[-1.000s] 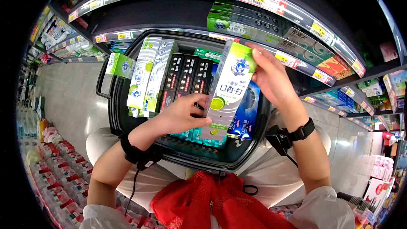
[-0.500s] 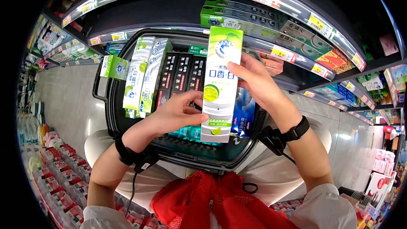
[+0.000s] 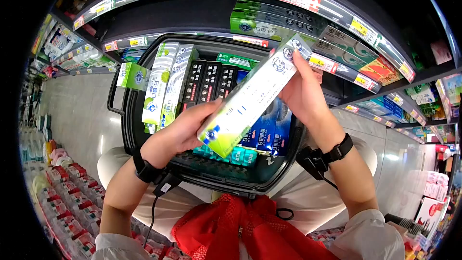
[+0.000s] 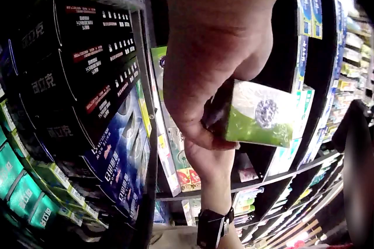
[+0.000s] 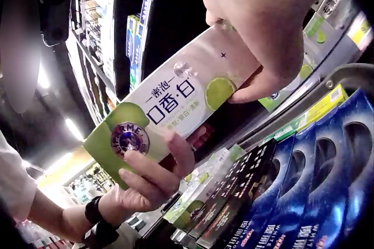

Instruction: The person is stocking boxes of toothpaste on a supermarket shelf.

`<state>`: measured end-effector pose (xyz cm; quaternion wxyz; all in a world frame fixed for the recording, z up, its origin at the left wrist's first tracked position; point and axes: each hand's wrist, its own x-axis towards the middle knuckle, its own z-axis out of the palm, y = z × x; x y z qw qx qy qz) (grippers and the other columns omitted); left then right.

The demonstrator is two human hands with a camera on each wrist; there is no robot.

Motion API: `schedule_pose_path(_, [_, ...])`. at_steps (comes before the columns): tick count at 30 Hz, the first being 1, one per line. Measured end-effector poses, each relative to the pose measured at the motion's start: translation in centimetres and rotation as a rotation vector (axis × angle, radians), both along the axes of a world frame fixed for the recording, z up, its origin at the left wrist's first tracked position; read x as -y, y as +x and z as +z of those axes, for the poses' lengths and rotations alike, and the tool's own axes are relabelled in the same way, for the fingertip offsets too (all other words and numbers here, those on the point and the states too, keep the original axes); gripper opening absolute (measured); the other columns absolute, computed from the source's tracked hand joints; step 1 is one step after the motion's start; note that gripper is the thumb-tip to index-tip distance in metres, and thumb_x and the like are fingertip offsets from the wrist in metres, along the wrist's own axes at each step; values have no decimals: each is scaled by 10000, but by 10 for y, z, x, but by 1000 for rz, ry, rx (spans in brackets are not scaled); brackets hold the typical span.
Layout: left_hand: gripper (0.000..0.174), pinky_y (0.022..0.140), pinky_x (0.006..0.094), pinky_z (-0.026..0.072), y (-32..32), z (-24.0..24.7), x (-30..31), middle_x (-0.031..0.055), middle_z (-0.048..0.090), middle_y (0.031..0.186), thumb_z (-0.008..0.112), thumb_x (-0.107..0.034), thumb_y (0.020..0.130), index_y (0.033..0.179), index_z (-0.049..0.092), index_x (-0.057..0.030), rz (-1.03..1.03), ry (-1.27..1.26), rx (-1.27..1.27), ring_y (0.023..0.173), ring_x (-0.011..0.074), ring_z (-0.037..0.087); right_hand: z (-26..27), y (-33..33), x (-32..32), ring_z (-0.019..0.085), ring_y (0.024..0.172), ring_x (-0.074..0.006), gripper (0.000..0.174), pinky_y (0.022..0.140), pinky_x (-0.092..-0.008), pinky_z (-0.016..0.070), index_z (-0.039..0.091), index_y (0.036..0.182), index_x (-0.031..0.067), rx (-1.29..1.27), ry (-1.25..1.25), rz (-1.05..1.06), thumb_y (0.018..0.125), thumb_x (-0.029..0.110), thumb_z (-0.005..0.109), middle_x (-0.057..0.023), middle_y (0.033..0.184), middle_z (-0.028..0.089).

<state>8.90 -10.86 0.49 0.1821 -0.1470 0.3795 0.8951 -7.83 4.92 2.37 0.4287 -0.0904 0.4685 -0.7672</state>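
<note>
Over an open black basket (image 3: 269, 175), both hands hold a long toothpaste box (image 3: 255, 96) at a slant. Its white printed side faces up in the head view; the right wrist view shows the lime-printed front. My left hand (image 3: 185, 125) grips the lower, green end at left. Thumb on top, my right hand (image 3: 305, 91) holds the upper right end. The left wrist view shows the box's green-and-white end flap (image 4: 260, 115) beside the fingers. Below lie black boxes (image 3: 209, 84), blue boxes (image 3: 274, 125) and teal boxes (image 3: 243, 156).
Lime-printed boxes (image 3: 161, 86) stand along the basket's left side, and a small green one (image 3: 132, 76) juts past the rim. Behind is a dark shelf (image 3: 168, 17) with price tags and stacked green boxes (image 3: 257, 24). Red-and-white packs (image 3: 72, 207) cover the lower left.
The toothpaste box has rolled from its lime front to a white side and swung from near upright to a slant. Its lower end moved left with my left hand.
</note>
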Motion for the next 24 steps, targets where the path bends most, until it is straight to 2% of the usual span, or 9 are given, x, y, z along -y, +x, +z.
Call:
schedule_pose_path(4, [480, 730, 280, 526, -7, -2, 1, 221, 508, 1177, 293, -338, 949, 1302, 334, -16, -33, 74, -120, 975, 216, 584, -8, -15, -6, 529, 1041, -204, 422, 881, -381, 429, 468, 1139, 78, -77, -55, -35, 884, 414, 451, -85, 1109, 551])
schedule_pose_path(6, [507, 692, 310, 540, -7, -13, 4, 268, 474, 1191, 276, -368, 941, 1323, 306, -36, -82, 502, -203, 926, 254, 599, -6, -20, -8, 487, 1094, -201, 450, 887, -391, 423, 455, 1163, 81, -84, -30, -65, 890, 439, 431, -93, 1170, 512])
schedule_pose_path(10, [526, 620, 375, 554, -2, -18, 12, 281, 466, 1184, 262, -397, 928, 1301, 331, -32, -122, 581, -176, 880, 309, 609, 3, -19, -8, 513, 1066, -190, 458, 876, -377, 434, 471, 1149, 74, -141, 26, -48, 898, 452, 411, -90, 1157, 525])
schedule_pose_path(11, [526, 620, 375, 554, 0, -16, 15, 281, 466, 1184, 262, -397, 928, 1301, 331, -32, -122, 581, -177, 880, 309, 609, 2, -21, -10, 534, 1000, -154, 474, 827, -329, 448, 496, 1125, 67, -195, 90, -46, 881, 470, 437, -73, 1087, 556])
schedule_pose_path(13, [568, 642, 424, 548, 3, -9, 18, 263, 480, 1176, 254, -449, 914, 1297, 339, -39, 128, 406, -17, 903, 340, 597, 2, -23, -12, 556, 934, -117, 491, 778, -282, 462, 521, 1100, 61, -250, 153, -44, 865, 488, 464, -57, 1017, 587])
schedule_pose_path(14, [619, 655, 464, 541, -2, 29, 6, 247, 489, 1174, 233, -501, 900, 1301, 335, -40, 330, 484, 159, 916, 382, 583, 2, -23, -12, 567, 904, -112, 493, 764, -271, 464, 529, 1086, 54, -262, 173, -64, 865, 490, 462, -53, 985, 598])
schedule_pose_path(17, [627, 664, 442, 548, -3, 16, 26, 248, 488, 1172, 206, -505, 904, 1297, 336, -34, 190, 361, -40, 923, 401, 575, 1, -26, -14, 576, 872, -103, 501, 738, -263, 468, 538, 1069, 43, -273, 220, -100, 861, 494, 468, -55, 940, 610])
schedule_pose_path(18, [648, 665, 423, 553, -3, 21, 27, 252, 491, 1163, 183, -520, 902, 1284, 345, -22, 271, 320, -46, 922, 416, 570, 0, -28, -15, 582, 848, -106, 503, 720, -257, 474, 536, 1070, 41, -272, 259, -104, 857, 493, 474, -59, 932, 611])
schedule_pose_path(24, [512, 728, 299, 518, -6, 13, 37, 160, 550, 1080, 382, -439, 901, 1214, 397, -34, 486, -107, -78, 899, 231, 597, -5, -26, -19, 610, 760, -137, 523, 637, -245, 493, 517, 1080, 22, -260, 289, -33, 851, 491, 483, -92, 910, 613])
